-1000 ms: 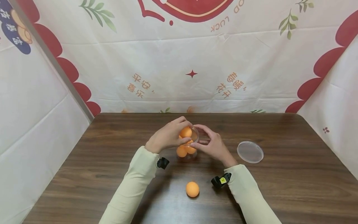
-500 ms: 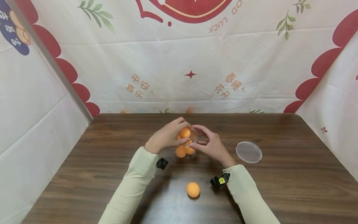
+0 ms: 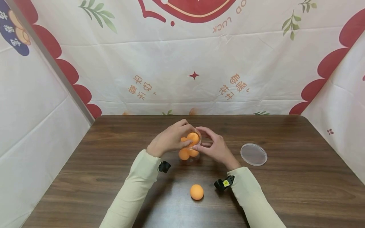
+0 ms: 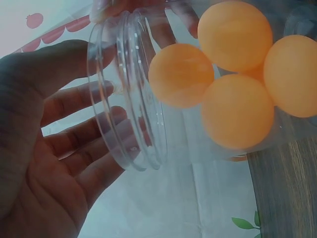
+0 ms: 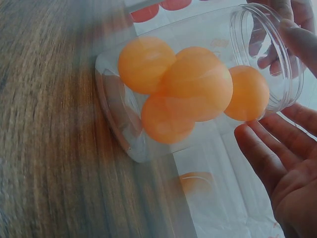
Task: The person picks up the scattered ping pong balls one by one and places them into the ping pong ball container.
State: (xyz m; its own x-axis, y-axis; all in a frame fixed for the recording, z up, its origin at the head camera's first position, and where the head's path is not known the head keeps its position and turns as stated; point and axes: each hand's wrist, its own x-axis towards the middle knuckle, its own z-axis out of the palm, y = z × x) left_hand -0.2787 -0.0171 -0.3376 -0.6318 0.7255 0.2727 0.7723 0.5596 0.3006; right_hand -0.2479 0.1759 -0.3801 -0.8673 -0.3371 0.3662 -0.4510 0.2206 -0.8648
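Observation:
A clear plastic jar with several orange ping-pong balls inside stands at the middle of the table. Its mouth is uncovered. My left hand curls over the rim from the left, thumb on the near side and fingers on the far side. From the right, my right hand grips the neck just below the rim, its fingers along the jar's wall. Seen from the head, the left hand and thumb hide part of the balls. One loose orange ping-pong ball lies between my forearms.
A clear round lid lies flat to the right of my right hand. The dark wooden table reaches back to a white printed cloth. Similar cloth hangs along both sides.
The topmost ball visible in the jar's mouth has shifted slightly right and toward me. Both hands keep their places around the jar, and the loose ball and lid stay where they were.

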